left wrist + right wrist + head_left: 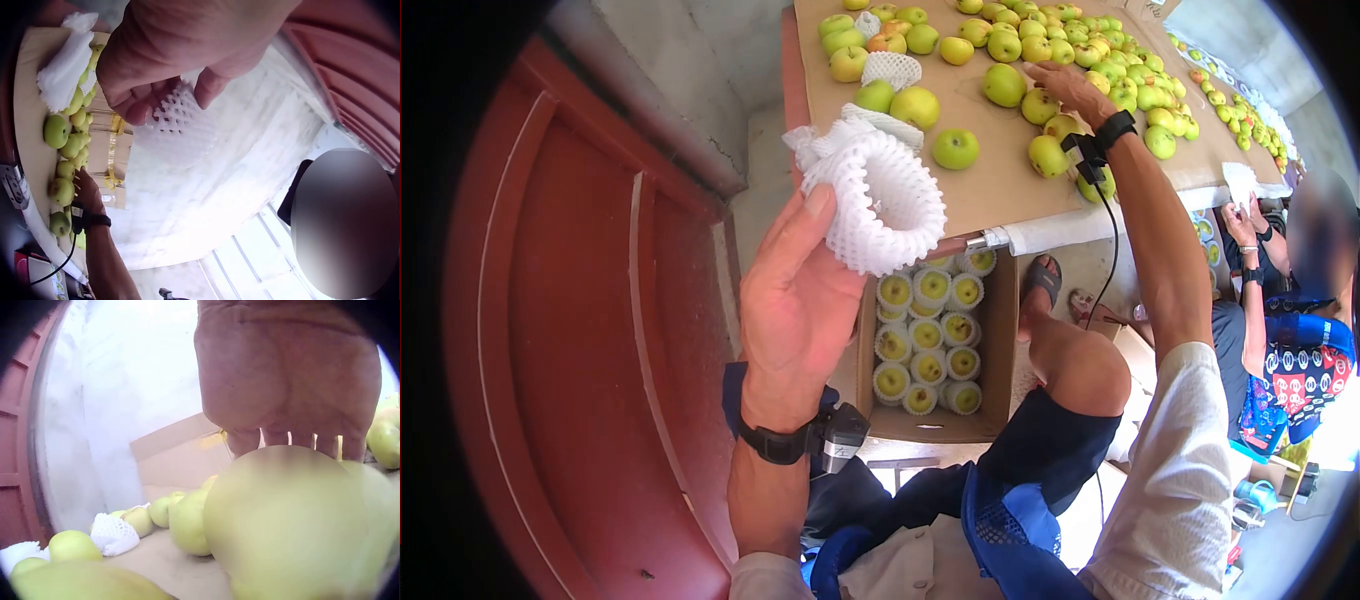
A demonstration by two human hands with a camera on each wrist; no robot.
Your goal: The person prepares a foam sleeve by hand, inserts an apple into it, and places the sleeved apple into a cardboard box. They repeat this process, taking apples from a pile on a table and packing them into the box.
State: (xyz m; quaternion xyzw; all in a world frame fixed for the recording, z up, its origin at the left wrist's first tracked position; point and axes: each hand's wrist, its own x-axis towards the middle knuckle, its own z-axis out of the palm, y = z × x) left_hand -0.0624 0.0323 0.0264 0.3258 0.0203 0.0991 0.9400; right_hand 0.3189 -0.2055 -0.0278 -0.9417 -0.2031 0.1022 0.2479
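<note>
One long worktop [990,200] is the biggest thing around the hands, and it has flat brown cardboard on top. By its near edge, lower down, is a brown box [998,340] with rows of apples in white, bumpy foam cups.

The left hand [790,300] is by the worktop's left edge, close to the near left corner. Its fingers and thumb pinch a soft white foam net [870,235]. The right hand [1078,92] reaches in past the near edge, over the pile of apples. Its fingers look loose and nearly straight, pointing to the left edge. I cannot tell if the tips touch an apple.

A shiny green apple [1003,85] sits just beside those fingertips, on the side toward the left edge. The right hand is much nearer to it than the left. It looks almost round, so I see no clear long way on it. More apples, smooth and yellow-green, lie under and around that hand. One green apple [956,149] sits alone between the hands, near the front.

The foam net is full of tiny holes. Its long way goes from the left edge toward the right, and its round, wavy mouth is wide open at the right end.
</note>
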